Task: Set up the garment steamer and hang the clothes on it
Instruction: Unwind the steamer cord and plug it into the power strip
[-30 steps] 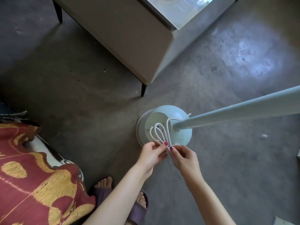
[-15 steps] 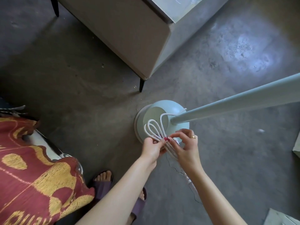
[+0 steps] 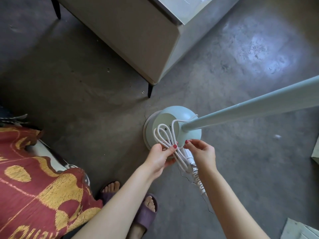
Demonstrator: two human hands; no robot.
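Feet: two feet in purple slippers (image 3: 145,214) stand on the grey concrete floor (image 3: 241,169), nearest the camera.
Cloth: a red and gold patterned cloth (image 3: 34,187) lies low on the person's left; gold shapes at its bottom edge may be letters, but they cannot be read.
Left hand: the left hand (image 3: 159,157) grips the folded white power cord (image 3: 165,140) at its waist, thumb on top, fingers curled underneath.
Right hand: the right hand (image 3: 202,152) is just beside it, thumb and forefinger pinching something thin at the bundle's middle, apparently its tie.
Plug end: below the hands a white plug (image 3: 189,156) hangs, with a spiralled thin strand (image 3: 198,181) dangling off it.
Steamer: the pale green steamer base (image 3: 181,112) sits on the floor just beyond the hands; its pole (image 3: 259,109) leans toward upper right.
Step in hand: freeing the cord, by my judgement.
Doing it well: hold the loops steady with the left hand, unwind the tie fully before pulling, and keep tension off the base.
Far: a beige cabinet (image 3: 129,31) on dark legs stands behind.
Writing: a small mark on the base is too small to read.
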